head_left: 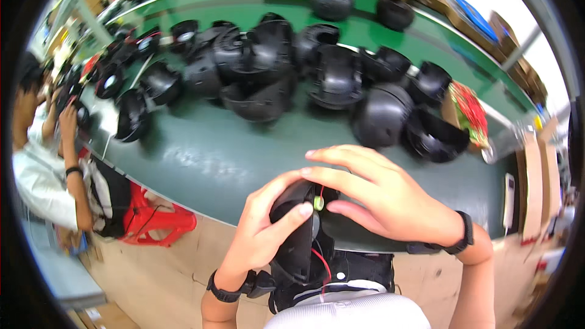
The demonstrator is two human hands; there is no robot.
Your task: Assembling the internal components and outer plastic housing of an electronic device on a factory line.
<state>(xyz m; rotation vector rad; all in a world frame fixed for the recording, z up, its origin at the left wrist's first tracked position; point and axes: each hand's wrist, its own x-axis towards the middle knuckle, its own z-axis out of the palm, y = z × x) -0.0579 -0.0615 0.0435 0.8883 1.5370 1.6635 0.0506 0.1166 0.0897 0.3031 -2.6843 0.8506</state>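
Observation:
My left hand (272,219) grips a curved black plastic shell (294,250) at the table's near edge, its thumb lying across the shell's upper part. Beside that thumb tip sits a small yellow-green cylindrical part (319,203). A red wire (323,262) hangs in a loop from the shell toward my lap. Over the far side of the shell reaches my right hand (378,198), fingers stretched out and thumb apart from them, near the yellow-green part. Nothing shows in its grasp; whether its fingertips touch the shell I cannot tell.
Several black shells (262,55) crowd the green table (201,158) beyond my hands. At right stand a box with red netting (469,113), a clear plastic container (509,140) and cardboard (533,183). A co-worker (49,170) works at left, near a red stool (158,219).

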